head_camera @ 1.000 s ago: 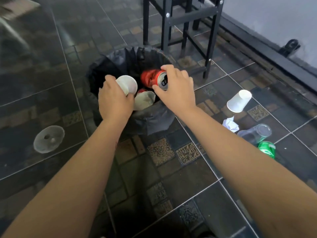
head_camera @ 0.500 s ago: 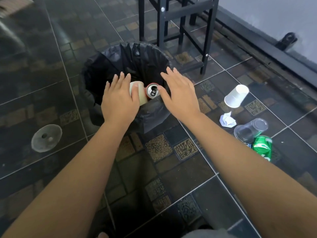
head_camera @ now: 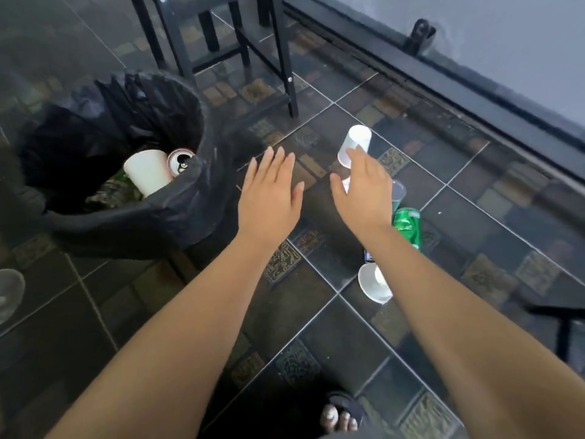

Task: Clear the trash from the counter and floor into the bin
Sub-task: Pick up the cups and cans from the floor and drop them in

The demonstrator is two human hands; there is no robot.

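Left hand [head_camera: 269, 198] and right hand [head_camera: 364, 191]: fingers spread, empty, above the floor [head_camera: 316, 343] | bin [head_camera: 133, 223], black-lined, left: white cup [head_camera: 147, 175] and can [head_camera: 180, 161] inside | floor trash right: paper cup [head_camera: 356, 144], green can [head_camera: 408, 228], another white cup [head_camera: 373, 285] | stool legs [head_camera: 285, 58] beyond.

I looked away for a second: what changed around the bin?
Both hands let go: the white cup and red can now lie in the bin. The left hand and right hand, open and empty, swung right toward the floor litter. The green can stayed put.
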